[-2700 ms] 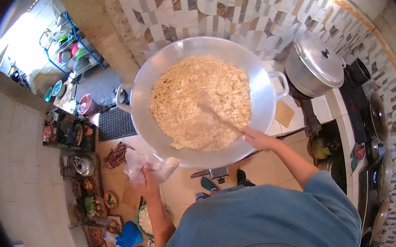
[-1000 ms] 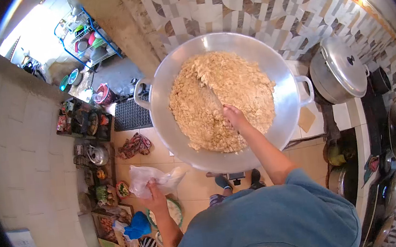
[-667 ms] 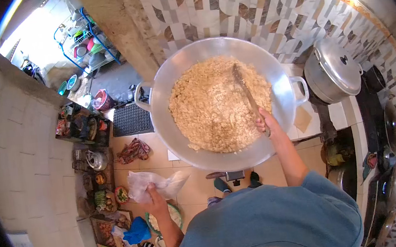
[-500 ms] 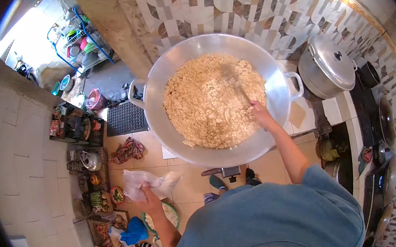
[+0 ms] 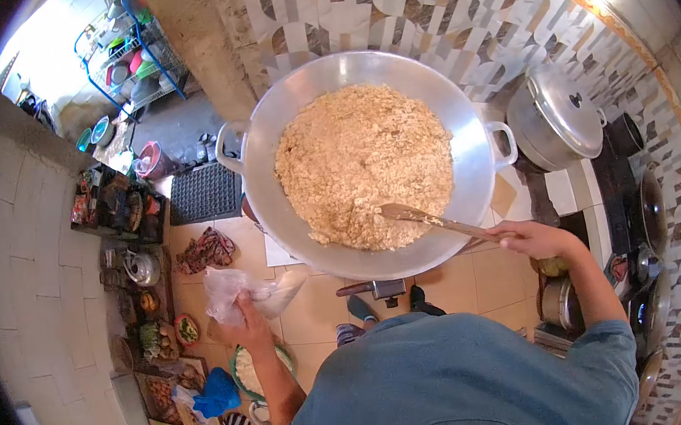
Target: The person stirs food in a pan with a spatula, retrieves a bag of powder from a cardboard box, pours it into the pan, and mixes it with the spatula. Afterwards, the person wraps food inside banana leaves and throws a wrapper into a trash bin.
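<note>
A large two-handled metal wok (image 5: 466, 125) holds a wide heap of pale, crumbly, rice-like food (image 5: 359, 156). My right hand (image 5: 536, 240) is closed around the handle of a wooden spatula (image 5: 450, 224), just outside the wok's lower right rim. The spatula's blade rests in the near edge of the food, partly sunk in it. Off to the left, below the wok, my left hand (image 5: 246, 328) grips a clear plastic bag (image 5: 226, 295) with something white inside. The bag hangs over the floor, apart from the wok.
A lidded metal pot (image 5: 556, 119) stands right of the wok, against the tiled wall. Along the left are a kettle (image 5: 143, 268), crates of produce, a blue plastic bag (image 5: 217, 394) and a green-rimmed basin (image 5: 246, 372). A black mat (image 5: 206, 193) lies near the doorway.
My right hand has drawn back toward the lower right, out of the wok. The spatula blade has moved from the far side of the food to its near edge. My left hand still holds the bag.
</note>
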Demonstrator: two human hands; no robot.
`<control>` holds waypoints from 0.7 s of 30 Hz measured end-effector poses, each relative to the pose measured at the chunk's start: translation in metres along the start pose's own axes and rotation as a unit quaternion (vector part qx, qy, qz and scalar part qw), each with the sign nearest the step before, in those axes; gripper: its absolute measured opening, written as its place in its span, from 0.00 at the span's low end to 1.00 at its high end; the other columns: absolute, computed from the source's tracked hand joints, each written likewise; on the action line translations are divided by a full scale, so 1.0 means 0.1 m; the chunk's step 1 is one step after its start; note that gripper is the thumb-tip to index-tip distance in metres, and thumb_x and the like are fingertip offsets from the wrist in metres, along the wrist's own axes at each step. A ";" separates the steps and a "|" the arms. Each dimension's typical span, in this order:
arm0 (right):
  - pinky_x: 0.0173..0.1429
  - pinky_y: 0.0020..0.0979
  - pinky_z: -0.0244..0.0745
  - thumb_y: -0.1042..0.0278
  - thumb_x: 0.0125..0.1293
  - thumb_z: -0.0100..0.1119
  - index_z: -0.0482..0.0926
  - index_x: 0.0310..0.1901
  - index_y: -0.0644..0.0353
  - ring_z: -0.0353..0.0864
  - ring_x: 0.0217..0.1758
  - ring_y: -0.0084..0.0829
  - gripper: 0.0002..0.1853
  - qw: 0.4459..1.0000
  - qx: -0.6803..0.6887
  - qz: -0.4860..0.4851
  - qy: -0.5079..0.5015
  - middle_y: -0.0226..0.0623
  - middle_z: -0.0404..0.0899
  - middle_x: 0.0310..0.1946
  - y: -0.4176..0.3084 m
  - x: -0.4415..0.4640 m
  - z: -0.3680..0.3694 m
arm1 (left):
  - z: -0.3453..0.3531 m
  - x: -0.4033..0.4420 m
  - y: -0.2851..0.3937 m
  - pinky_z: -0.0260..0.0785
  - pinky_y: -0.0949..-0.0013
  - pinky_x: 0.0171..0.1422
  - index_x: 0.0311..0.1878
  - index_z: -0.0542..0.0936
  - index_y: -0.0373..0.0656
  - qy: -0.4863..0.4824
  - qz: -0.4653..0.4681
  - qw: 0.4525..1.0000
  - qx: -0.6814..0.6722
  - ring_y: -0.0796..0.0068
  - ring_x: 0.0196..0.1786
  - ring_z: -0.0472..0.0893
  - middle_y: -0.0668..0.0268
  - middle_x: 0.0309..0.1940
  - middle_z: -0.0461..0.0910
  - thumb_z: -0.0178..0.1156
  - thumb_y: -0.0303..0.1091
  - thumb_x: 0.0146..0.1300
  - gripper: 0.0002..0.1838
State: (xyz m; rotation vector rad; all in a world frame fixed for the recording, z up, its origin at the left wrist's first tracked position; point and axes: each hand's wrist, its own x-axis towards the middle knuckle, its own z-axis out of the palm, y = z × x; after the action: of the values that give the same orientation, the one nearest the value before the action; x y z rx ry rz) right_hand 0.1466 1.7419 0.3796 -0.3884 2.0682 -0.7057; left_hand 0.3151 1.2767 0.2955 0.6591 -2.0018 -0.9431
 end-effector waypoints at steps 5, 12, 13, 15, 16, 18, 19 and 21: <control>0.55 0.30 0.67 0.54 0.68 0.48 0.63 0.63 0.52 0.69 0.50 0.26 0.24 0.993 0.060 0.026 -0.095 0.34 0.73 0.49 -0.23 0.21 0.20 | -0.06 -0.15 -0.58 0.69 0.63 0.39 0.41 0.75 0.35 -0.002 0.001 1.000 -0.016 0.64 0.35 0.76 0.58 0.33 0.78 0.59 0.29 0.59 0.09; 0.44 0.28 0.70 0.55 0.66 0.51 0.63 0.62 0.57 0.74 0.43 0.25 0.26 0.978 0.108 -0.164 0.066 0.35 0.75 0.41 -0.48 2.03 1.41 | -0.25 -0.22 -0.41 0.68 0.55 0.45 0.46 0.75 0.35 0.028 -0.075 0.996 0.028 0.54 0.41 0.77 0.52 0.38 0.78 0.62 0.32 0.58 0.15; 0.37 0.27 0.72 0.55 0.65 0.52 0.62 0.62 0.59 0.75 0.38 0.23 0.27 0.953 0.083 -0.243 0.158 0.36 0.75 0.36 -0.46 2.41 1.64 | -0.26 -0.18 -0.29 0.68 0.56 0.46 0.45 0.76 0.34 0.047 -0.100 0.994 -0.010 0.55 0.41 0.77 0.52 0.38 0.78 0.62 0.33 0.58 0.15; 0.24 0.26 0.69 0.59 0.64 0.54 0.63 0.60 0.59 0.74 0.26 0.20 0.26 0.919 0.384 -0.057 0.073 0.37 0.74 0.32 -1.07 2.60 1.66 | -0.33 -0.25 -0.44 0.68 0.64 0.44 0.41 0.75 0.33 0.036 -0.101 0.994 -0.016 0.64 0.39 0.76 0.58 0.36 0.77 0.60 0.30 0.58 0.11; 0.22 0.27 0.69 0.61 0.63 0.54 0.64 0.60 0.58 0.73 0.23 0.22 0.25 0.893 0.425 -0.062 0.130 0.38 0.74 0.31 -1.15 2.95 1.76 | -0.36 -0.27 -0.49 0.68 0.67 0.43 0.38 0.75 0.33 0.030 -0.100 0.994 -0.021 0.69 0.38 0.75 0.60 0.35 0.77 0.59 0.28 0.58 0.09; 0.20 0.28 0.67 0.64 0.62 0.55 0.64 0.59 0.57 0.70 0.18 0.24 0.24 0.834 0.506 -0.042 0.218 0.37 0.73 0.29 -1.44 3.35 1.77 | -0.43 -0.24 -0.29 0.68 0.67 0.42 0.39 0.75 0.32 0.064 -0.119 0.991 -0.008 0.69 0.38 0.75 0.60 0.35 0.77 0.59 0.28 0.58 0.09; 0.19 0.28 0.66 0.66 0.61 0.55 0.64 0.59 0.57 0.69 0.17 0.25 0.24 0.801 0.544 -0.017 0.249 0.36 0.73 0.27 -1.62 3.40 1.64 | -0.47 -0.23 -0.21 0.68 0.67 0.42 0.39 0.75 0.32 0.079 -0.128 0.989 -0.001 0.68 0.38 0.75 0.59 0.35 0.77 0.59 0.28 0.58 0.09; 0.18 0.28 0.65 0.66 0.61 0.55 0.64 0.58 0.56 0.68 0.16 0.25 0.23 0.738 0.586 -0.052 0.330 0.35 0.72 0.26 -1.56 3.91 1.47 | -0.67 -0.35 -0.48 0.68 0.67 0.42 0.39 0.75 0.32 0.070 0.156 0.909 0.381 0.68 0.39 0.75 0.58 0.36 0.77 0.59 0.27 0.58 0.09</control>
State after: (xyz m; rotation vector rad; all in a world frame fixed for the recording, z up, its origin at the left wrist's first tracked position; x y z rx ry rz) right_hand 0.0530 1.3689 0.1553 0.5683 1.7089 -2.2495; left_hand 0.3949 1.2485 0.2676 0.7490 -2.2333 0.1120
